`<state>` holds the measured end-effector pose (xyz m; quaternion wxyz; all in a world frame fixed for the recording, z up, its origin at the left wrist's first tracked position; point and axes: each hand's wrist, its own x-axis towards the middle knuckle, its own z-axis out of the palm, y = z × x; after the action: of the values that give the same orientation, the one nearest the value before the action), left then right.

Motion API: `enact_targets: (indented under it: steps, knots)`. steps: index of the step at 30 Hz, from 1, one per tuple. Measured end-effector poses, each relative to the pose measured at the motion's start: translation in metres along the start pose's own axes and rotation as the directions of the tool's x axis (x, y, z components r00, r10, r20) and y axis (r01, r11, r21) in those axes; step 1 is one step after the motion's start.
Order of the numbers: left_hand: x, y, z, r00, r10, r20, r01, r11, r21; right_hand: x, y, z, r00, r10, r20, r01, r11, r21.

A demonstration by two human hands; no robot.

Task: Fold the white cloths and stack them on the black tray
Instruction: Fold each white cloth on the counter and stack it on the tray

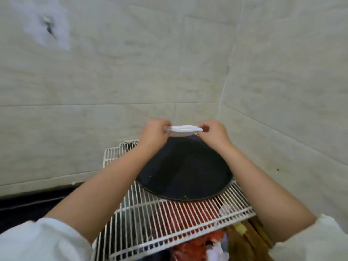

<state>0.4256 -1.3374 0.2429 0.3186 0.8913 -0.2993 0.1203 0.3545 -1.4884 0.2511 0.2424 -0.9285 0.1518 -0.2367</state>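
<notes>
A round black tray (185, 172) lies on a white wire rack (169, 211). Above the tray's far edge, a folded white cloth (181, 130) is stretched between both hands. My left hand (155, 133) pinches the cloth's left end. My right hand (211, 133) pinches its right end. The cloth shows several stacked layers along its near edge. Whether it touches the tray's far rim I cannot tell, as the hands and cloth hide that spot.
Tiled walls meet in a corner just behind the rack. Under the wire rack lie red and brown fabrics (197, 245). A dark counter strip (28, 206) runs along the left. A metal hook (48, 25) sticks out of the wall at upper left.
</notes>
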Motion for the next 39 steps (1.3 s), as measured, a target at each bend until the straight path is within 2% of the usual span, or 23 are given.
enact_targets:
  steps: [2,4,7,9,13,17,21,26,30,32,39]
  knots:
    - [0.013,-0.007,0.020,0.999,-0.044,0.024,0.043,0.997,0.070,0.023,0.020,0.012,0.994,-0.088,0.064,0.091,0.995,-0.048]
    - [0.013,-0.010,0.044,0.989,-0.062,0.136,0.035,0.981,0.193,0.032,0.047,0.025,0.973,-0.143,0.183,0.162,0.982,-0.097]
    - [-0.001,-0.011,0.076,0.936,-0.117,0.333,-0.008,0.936,0.351,0.030,0.079,0.049,0.894,-0.126,0.429,0.234,0.949,-0.210]
    - [-0.008,-0.011,0.089,0.911,-0.151,0.385,-0.019,0.914,0.406,0.026,0.089,0.057,0.853,-0.124,0.508,0.281,0.928,-0.244]
    - [-0.020,-0.006,0.095,0.910,-0.177,0.376,-0.033,0.872,0.488,0.020,0.092,0.058,0.817,-0.149,0.558,0.354,0.893,-0.280]
    - [-0.030,-0.005,0.098,0.908,-0.192,0.373,-0.046,0.838,0.544,0.013,0.092,0.057,0.793,-0.092,0.602,0.372,0.856,-0.359]
    - [-0.036,-0.001,0.080,0.931,-0.209,0.300,0.002,0.824,0.567,0.007,0.067,0.041,0.792,-0.123,0.597,0.436,0.799,-0.414]
    - [-0.063,-0.018,0.013,0.957,-0.266,0.117,0.144,0.784,0.604,-0.013,-0.009,0.037,0.795,-0.279,0.539,0.508,0.792,-0.338]
    - [-0.125,-0.057,-0.069,0.937,-0.348,-0.024,0.289,0.739,0.608,-0.049,-0.101,0.057,0.755,-0.446,0.480,0.590,0.782,-0.200]
    - [-0.167,-0.083,-0.115,0.918,-0.384,-0.095,0.352,0.684,0.639,-0.078,-0.159,0.072,0.729,-0.516,0.450,0.622,0.773,-0.122]
    - [-0.341,-0.162,-0.279,0.787,-0.525,-0.325,0.577,0.439,0.689,-0.205,-0.374,0.132,0.563,-0.745,0.358,0.752,0.641,0.152]
